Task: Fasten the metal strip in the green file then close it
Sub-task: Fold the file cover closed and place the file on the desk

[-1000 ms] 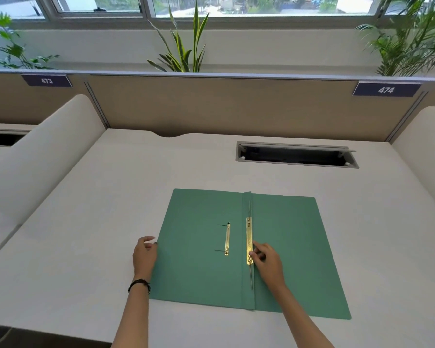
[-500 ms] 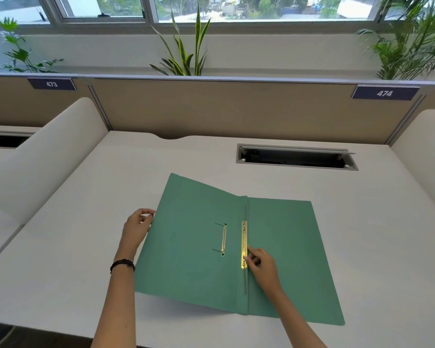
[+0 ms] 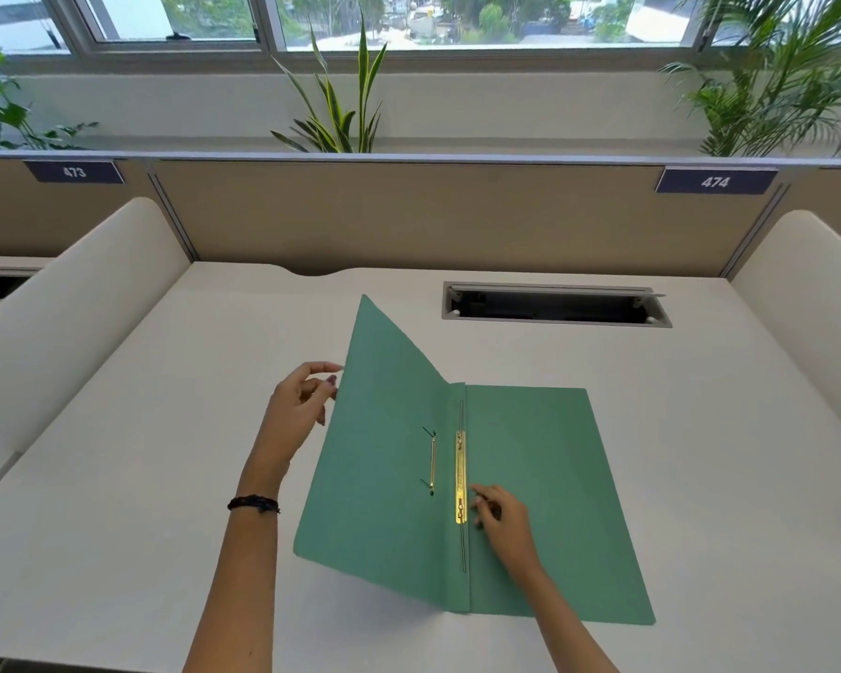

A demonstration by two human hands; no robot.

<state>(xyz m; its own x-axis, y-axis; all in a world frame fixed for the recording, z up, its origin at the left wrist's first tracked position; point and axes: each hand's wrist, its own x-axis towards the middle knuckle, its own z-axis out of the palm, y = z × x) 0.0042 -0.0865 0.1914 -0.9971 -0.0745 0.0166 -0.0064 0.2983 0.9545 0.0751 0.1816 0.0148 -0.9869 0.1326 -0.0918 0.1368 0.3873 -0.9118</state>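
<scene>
The green file (image 3: 545, 478) lies open on the white desk (image 3: 117, 502). Its right cover rests flat. Its left cover (image 3: 384, 454) is raised off the desk at a slant, hinged at the spine. My left hand (image 3: 307, 400) pinches that cover's outer left edge. A brass metal strip (image 3: 460, 476) lies along the spine, and a thinner brass bar (image 3: 432, 461) sits on the inside of the raised cover. My right hand (image 3: 498, 517) rests on the right cover with its fingertips touching the lower end of the strip.
An open cable slot (image 3: 554, 306) is sunk into the desk behind the file. Curved white dividers (image 3: 69, 303) flank the desk on both sides, and a tan partition (image 3: 409, 216) with plants behind it closes the back.
My left hand has lifted the left cover from flat on the desk to a steep slant, swinging it up and rightward. My right hand has stayed at the strip.
</scene>
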